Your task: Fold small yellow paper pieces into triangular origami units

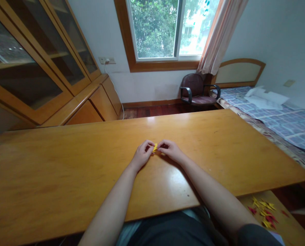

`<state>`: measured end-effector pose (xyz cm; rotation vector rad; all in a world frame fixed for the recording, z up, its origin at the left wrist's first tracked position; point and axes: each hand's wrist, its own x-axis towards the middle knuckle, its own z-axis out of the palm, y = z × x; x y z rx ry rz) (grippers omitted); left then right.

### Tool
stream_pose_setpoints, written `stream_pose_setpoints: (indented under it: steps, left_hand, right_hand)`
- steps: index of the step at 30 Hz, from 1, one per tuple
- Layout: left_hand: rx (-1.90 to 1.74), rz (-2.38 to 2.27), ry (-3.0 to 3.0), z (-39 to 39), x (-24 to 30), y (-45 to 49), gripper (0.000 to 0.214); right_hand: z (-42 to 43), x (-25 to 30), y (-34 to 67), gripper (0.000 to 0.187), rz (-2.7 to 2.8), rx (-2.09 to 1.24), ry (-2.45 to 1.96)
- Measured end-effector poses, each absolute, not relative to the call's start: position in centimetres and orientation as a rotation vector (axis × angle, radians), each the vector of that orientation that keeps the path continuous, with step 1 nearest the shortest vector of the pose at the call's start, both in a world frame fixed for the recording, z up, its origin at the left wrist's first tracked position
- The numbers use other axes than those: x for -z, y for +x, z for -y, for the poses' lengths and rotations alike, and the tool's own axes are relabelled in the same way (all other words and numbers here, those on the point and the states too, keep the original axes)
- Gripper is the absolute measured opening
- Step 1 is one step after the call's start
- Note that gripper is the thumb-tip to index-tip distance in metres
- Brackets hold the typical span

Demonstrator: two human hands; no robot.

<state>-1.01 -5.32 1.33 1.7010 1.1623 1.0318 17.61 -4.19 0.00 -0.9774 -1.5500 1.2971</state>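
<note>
While both hands (142, 153) (171, 150) pinch it, the yellow piece (155, 147) slants lengthwise away and right.

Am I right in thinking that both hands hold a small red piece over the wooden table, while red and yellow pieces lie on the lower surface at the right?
Not quite: the head view shows that the small piece held by the left hand and right hand is yellow, not red. The rest is right.

paper piece (155, 147) over table (65, 171), chair (192, 85) behind, bed (277, 118) right
</note>
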Motion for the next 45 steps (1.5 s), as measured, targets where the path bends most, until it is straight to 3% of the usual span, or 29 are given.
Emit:
stream_pose_setpoints:
  steps: [23,32,45]
  left_hand:
    - [-1.113,-1.083,1.583,4.4,0.0,-1.4,0.02]
    - [-1.063,-1.043,1.526,4.0,0.1,-1.3,0.039]
    - [-1.102,-1.076,1.515,3.8,0.2,-1.4,0.033]
  right_hand:
    - [4.4,-0.6,18.0,0.015,1.579,-1.344,-1.008]
    - [4.0,0.1,17.8,0.014,1.548,-1.22,-1.007]
    - [4.6,-1.1,17.8,0.015,1.803,-0.968,-0.914]
